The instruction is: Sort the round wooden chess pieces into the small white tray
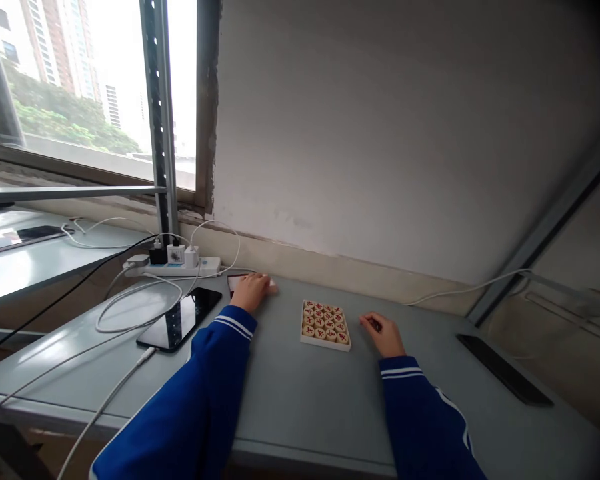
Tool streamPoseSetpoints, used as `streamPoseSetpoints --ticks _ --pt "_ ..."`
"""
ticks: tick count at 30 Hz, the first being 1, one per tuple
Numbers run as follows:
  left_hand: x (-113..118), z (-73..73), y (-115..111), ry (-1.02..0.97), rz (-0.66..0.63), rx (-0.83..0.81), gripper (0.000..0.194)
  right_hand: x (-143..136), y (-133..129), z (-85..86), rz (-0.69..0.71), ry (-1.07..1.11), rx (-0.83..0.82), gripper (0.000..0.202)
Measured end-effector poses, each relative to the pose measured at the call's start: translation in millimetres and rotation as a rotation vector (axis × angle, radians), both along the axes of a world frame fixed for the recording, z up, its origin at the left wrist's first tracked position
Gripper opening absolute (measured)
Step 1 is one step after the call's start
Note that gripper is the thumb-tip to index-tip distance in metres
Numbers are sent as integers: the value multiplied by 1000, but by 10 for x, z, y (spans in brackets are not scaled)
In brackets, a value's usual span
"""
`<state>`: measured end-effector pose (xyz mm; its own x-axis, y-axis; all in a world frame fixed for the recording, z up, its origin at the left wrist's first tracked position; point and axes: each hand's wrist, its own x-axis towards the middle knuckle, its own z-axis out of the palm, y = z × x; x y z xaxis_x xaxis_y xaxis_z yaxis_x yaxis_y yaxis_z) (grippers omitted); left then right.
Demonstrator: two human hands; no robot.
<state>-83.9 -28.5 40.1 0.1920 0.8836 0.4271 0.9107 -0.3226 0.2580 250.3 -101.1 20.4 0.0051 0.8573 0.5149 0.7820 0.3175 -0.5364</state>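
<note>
Head view: covers part of a flat, dark-edged item (pixel 235 283) with the left hand (pixel 251 292), cannot tell how wide its grip; curls the right hand (pixel 384 334) narrow by the worktop (pixel 305 407), contents hidden. Shows a white tray (pixel 325 344) of round, red-marked pieces (pixel 320 333) between both grips, black phone (pixel 183 321) left.

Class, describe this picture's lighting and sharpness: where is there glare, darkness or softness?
Head view: much of the window washed out to white; bright reflection on the smartphone; sheen across the left of the desk; upper-right corner dark; characters on the xiangqi pieces soft.
</note>
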Motion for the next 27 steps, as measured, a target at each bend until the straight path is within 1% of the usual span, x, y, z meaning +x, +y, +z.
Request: streamPoseSetpoints --ticks 2,3,4,5,6,7,8,11,12,13,14,15,16,18,20,21,23,25,27 --pt "128 197 -100 -225 -63 21 27 17 -13 45 -75 60 86 42" --pt "207 288 -157 -368 -100 37 32 19 -21 67 -102 86 120 42" --pt "294 359 -214 -524 -171 38 36 12 -31 87 -115 115 144 42" --pt "388 405 -269 -693 -241 14 41 -4 -44 103 -110 155 155 42" --pt "488 422 -321 -862 -304 -12 46 -33 -60 112 -88 206 149 42" --pt "592 409 -366 -1007 -352 -63 50 -74 -77 115 -51 265 120 44" --pt "695 371 -404 -1109 -395 -133 54 -124 -94 110 -1 323 69 48" --pt "965 178 -465 -1247 -533 -365 58 -291 -133 54 167 443 -105 59" --pt "1026 113 -469 -1246 -564 -431 58 -337 -137 28 198 469 -133 60" --pt "1070 58 -467 -1219 -561 -464 56 -373 -135 1 207 497 -145 60" --pt "1095 16 -461 -1165 -512 -467 53 -397 -129 -25 199 527 -151 61" --pt "1104 -12 -455 -1072 -434 -451 50 -410 -121 -47 177 554 -157 63" --pt "1101 -26 -453 -951 -341 -410 47 -414 -113 -65 148 571 -171 66" --pt "1071 -24 -466 -644 -169 -291 44 -408 -106 -85 77 560 -190 68" --pt "1039 -2 -502 -355 -81 -176 44 -397 -113 -92 -23 507 -164 65" --pt "1028 9 -524 -256 -70 -141 46 -393 -116 -95 -72 479 -143 63" --pt "1018 25 -562 -156 -88 -123 49 -385 -108 -110 -147 433 -113 61" --pt "1014 26 -577 -137 -110 -154 52 -377 -63 -146 -183 387 -115 59" --pt "1002 13 -563 -130 -87 -200 55 -372 19 -196 -191 337 -137 56"
